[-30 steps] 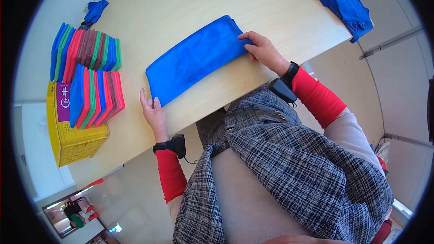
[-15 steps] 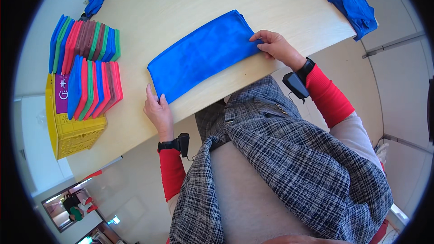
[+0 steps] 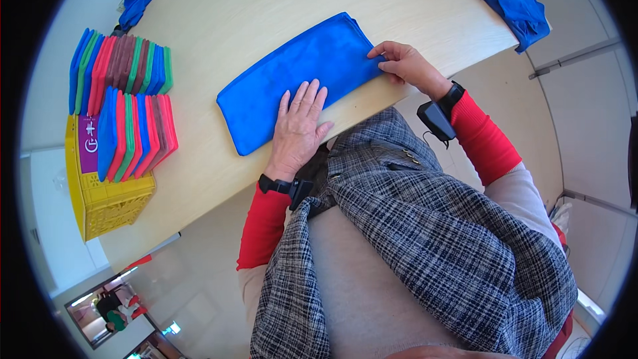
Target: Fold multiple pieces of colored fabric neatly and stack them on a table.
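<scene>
A blue cloth, folded into a long rectangle, lies flat and slanted on the pale wooden table in front of me. Its near edge runs close to the table's front edge. My left hand rests palm down on the near part of the cloth, fingers stretched out toward its middle. At the cloth's right end, my right hand pinches the edge between thumb and forefinger, with the other fingers curled beneath. I wear a black wrist strap with a small box on each arm.
Two rows of folded cloths in blue, green, red and brown, a far row and a near row, stand at the left by a yellow crate. Loose blue cloth hangs over the table's right edge. More blue cloth lies far left.
My left hand has moved right, from the cloth's left corner onto its near middle, and now lies flat there. My right hand and the cloth have stayed about where they were.
</scene>
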`<state>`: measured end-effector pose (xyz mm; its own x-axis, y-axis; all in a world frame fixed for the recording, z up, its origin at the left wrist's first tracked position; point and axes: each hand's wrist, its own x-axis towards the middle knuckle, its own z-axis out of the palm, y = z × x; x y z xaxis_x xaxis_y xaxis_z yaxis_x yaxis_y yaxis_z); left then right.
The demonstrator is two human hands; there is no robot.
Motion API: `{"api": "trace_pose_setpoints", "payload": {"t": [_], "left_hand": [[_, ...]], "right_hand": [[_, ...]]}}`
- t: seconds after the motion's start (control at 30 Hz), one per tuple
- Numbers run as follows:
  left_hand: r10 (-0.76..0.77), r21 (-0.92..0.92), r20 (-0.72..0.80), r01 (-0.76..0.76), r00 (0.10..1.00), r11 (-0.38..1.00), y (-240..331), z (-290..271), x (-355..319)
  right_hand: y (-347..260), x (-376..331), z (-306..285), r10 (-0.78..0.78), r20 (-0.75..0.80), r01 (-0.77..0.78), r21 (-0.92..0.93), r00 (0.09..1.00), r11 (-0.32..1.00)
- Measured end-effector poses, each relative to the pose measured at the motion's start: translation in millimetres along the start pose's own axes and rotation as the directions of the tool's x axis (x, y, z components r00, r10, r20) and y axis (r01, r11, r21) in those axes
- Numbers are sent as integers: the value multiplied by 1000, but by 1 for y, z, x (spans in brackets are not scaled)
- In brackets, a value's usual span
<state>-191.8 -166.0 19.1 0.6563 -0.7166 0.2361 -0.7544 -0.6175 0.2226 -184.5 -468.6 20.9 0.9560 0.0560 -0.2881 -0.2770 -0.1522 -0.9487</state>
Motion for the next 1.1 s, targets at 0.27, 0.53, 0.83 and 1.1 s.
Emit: {"api": "trace_pose_setpoints", "payload": {"t": [0.27, 0.53, 0.83, 1.1], "left_hand": [[26, -5, 25, -26, 999, 1000, 6, 1, 15], [114, -14, 39, -114, 993, 993, 23, 22, 43], [141, -21, 70, -139, 988, 990, 32, 29, 55], [180, -15, 22, -179, 984, 984, 35, 29, 56]], "right_hand": [[0, -2, -10, -5, 53, 6, -15, 999, 1000], [5, -4, -13, -11, 16, 11, 18, 1000, 1000], [5, -11, -15, -29, 9, 29, 38, 1000, 999], [-5, -10, 1, -416, -236, 298, -410, 878, 862]]}}
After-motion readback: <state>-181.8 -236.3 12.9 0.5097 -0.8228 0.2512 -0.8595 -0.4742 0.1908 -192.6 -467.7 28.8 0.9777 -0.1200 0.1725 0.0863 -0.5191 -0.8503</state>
